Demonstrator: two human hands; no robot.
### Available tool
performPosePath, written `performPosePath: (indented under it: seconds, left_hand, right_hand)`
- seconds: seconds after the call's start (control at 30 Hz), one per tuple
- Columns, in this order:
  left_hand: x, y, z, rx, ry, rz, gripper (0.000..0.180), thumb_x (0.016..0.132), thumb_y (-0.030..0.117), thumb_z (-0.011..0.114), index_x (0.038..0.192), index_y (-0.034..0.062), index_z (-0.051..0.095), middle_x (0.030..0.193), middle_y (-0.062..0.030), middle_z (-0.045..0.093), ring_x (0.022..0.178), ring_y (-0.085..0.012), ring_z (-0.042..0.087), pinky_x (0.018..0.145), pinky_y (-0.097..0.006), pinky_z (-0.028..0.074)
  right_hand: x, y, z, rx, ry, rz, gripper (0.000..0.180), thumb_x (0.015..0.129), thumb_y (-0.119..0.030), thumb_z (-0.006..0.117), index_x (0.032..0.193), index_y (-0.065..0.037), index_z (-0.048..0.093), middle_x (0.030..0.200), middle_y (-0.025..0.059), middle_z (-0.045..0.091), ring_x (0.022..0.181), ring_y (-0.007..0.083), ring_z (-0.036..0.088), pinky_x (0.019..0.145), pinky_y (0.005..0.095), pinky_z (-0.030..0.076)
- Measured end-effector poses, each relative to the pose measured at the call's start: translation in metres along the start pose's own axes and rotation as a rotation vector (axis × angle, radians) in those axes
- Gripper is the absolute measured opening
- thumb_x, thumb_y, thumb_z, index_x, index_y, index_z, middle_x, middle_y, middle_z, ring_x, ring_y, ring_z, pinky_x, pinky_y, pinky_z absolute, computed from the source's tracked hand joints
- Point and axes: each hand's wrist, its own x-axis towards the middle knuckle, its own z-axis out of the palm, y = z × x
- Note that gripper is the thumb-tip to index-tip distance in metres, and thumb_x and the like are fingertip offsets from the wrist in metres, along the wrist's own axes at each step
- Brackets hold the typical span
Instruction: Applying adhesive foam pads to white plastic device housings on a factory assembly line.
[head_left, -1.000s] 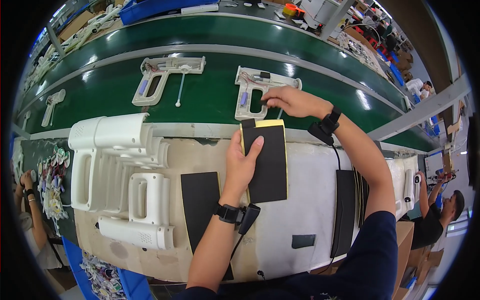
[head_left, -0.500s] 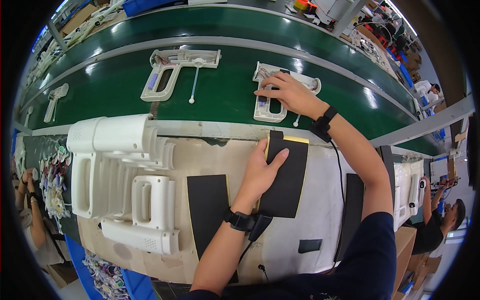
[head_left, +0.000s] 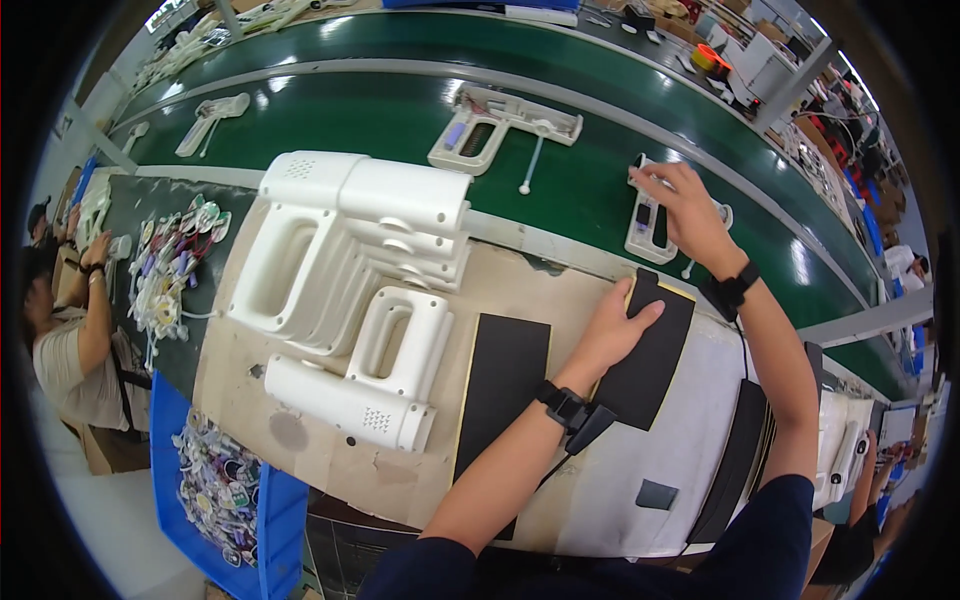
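Observation:
My left hand (head_left: 622,335) is closed on a black foam sheet (head_left: 655,370) with yellowish edges, its thumb pressed on top. A small black foam strip (head_left: 648,277) sticks up at the sheet's far end. Beyond it, my right hand (head_left: 690,215) is over a white handled half-shell (head_left: 640,240) on the green conveyor, fingers apart and slightly bent, with nothing visible in them. A small dark pad (head_left: 643,215) lies in that shell's handle. The hand hides part of the shell. Whether the fingertips touch it I cannot tell.
White shells (head_left: 350,240) stand nested at left, with a few more in front. Another black foam sheet (head_left: 505,370) lies beside my left forearm. An open half-shell (head_left: 470,140) with wiring rides the conveyor (head_left: 370,130). A blue bin (head_left: 275,520) of small parts stands lower left.
The view has swung left, so the bench and conveyor appear further right. My right hand has drawn back from the pad in the shell's handle. My left hand keeps hold of the foam sheet.

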Motion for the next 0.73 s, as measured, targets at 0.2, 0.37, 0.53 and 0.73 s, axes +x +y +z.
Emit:
performPosePath:
  seconds: [0.2, 0.37, 0.53, 0.73]
  left_hand:
    - [0.004, -0.007, -0.003, 0.109, -0.007, 0.061, 0.042, 0.090, 0.019, 0.067, 0.125, -0.0026, 0.054, 0.113, -0.0130, 0.064, 0.102, -0.0207, 0.060, 0.090, -0.033, 0.048]
    - [0.014, -0.025, -0.002, 0.051, -0.118, 0.172, 0.039, 0.091, 0.014, 0.066, 0.125, -0.0020, 0.055, 0.116, -0.0101, 0.063, 0.107, -0.0186, 0.057, 0.094, -0.032, 0.045]
    - [0.018, -0.051, -0.018, -0.040, -0.109, 0.053, 0.037, 0.091, 0.012, 0.065, 0.125, -0.0018, 0.055, 0.118, -0.0085, 0.062, 0.108, -0.0173, 0.056, 0.095, -0.032, 0.044]
    - [0.004, 0.020, 0.001, -0.160, -0.095, -0.276, 0.041, 0.091, 0.011, 0.066, 0.128, 0.0003, 0.054, 0.122, -0.0072, 0.062, 0.112, -0.0185, 0.056, 0.099, -0.031, 0.044]
  right_hand:
    - [0.110, -0.127, -0.028, 0.592, 0.090, -0.082, 0.035, 0.092, -0.022, 0.060, 0.117, 0.001, 0.063, 0.123, 0.0217, 0.061, 0.108, 0.0379, 0.060, 0.093, 0.0427, 0.048]
    - [0.171, -0.195, -0.001, 0.373, -0.097, -0.154, 0.077, 0.076, -0.055, 0.073, 0.117, 0.008, 0.056, 0.101, 0.0292, 0.064, 0.101, 0.0419, 0.063, 0.088, 0.0480, 0.051]
    - [0.167, -0.201, -0.015, 0.408, 0.190, -0.142, 0.040, 0.067, -0.006, 0.066, 0.102, 0.009, 0.052, 0.082, 0.0261, 0.065, 0.082, 0.0417, 0.066, 0.073, 0.0472, 0.053]
    - [0.107, -0.106, -0.087, 0.651, 0.230, 0.034, 0.049, 0.082, -0.012, 0.070, 0.123, 0.001, 0.047, 0.098, 0.0223, 0.069, 0.095, 0.0341, 0.070, 0.082, 0.0407, 0.056]
